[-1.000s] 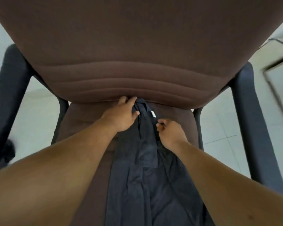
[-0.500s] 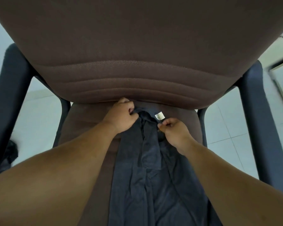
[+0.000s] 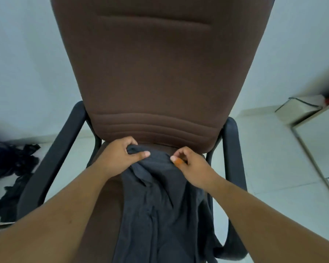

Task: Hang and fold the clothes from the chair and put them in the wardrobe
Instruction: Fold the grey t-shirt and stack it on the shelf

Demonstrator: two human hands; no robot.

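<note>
A brown office chair [image 3: 160,73] is filling the centre of the frame, its tall backrest covered in a fine woven fabric that is tapering downward and ending in a band of stitched horizontal ribs just above the seat. Two smooth black armrests [image 3: 231,149] are curving down either side of it, looking like moulded plastic. Behind the chair a plain pale wall is rising, and glossy light floor tiles [image 3: 270,168] are spreading to the right. A dark grey garment [image 3: 160,205], soft and matte with loose creases, is lying along the middle of the seat, running from the base of the backrest down to the bottom edge of the frame, with one fold spilling over the seat's right side near the armrest. At the left edge of the frame a crumpled heap of thin black clothing [image 3: 13,168] is lying on the floor. The left hand [image 3: 120,156] is curling closed around a bunched top edge of the garment, thumb pressing across the fabric and fingers wrapping behind it. The right hand [image 3: 190,164] is pinching the same top edge a little to the right, thumb and forefinger meeting on the cloth while the other fingers are curling loosely; a small orange patch is showing at the pinch, too blurred to identify.
</note>
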